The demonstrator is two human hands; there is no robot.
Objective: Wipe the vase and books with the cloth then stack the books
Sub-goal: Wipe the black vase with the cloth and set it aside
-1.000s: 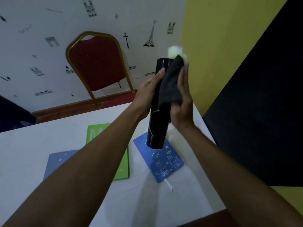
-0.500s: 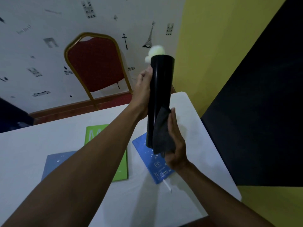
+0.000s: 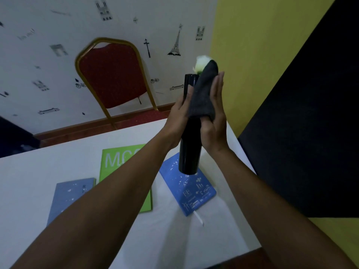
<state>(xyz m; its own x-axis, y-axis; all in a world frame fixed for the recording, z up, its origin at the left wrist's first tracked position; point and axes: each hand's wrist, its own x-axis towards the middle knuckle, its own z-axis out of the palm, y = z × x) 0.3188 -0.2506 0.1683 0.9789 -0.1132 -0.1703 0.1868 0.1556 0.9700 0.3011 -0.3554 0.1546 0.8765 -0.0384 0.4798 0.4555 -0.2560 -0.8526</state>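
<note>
white table (image 3: 174, 239): green book (image 3: 124, 162), grey-blue book (image 3: 70, 195) and blue notebook (image 3: 192, 191) lie flat, apart, unstacked. black cylinder vase (image 3: 189, 148) is lifted clear above the blue notebook, roughly upright. left hand (image 3: 177, 117) wraps its mid-body. right hand (image 3: 213, 117), fingers flat, presses grey cloth (image 3: 204, 98) to the upper side, up to the rim. white flower (image 3: 201, 64) sits in the mouth. risks: glossy wall could slip through a one-hand grip and drop onto the notebook; cloth over the rim could snag and drag the flower out.
</note>
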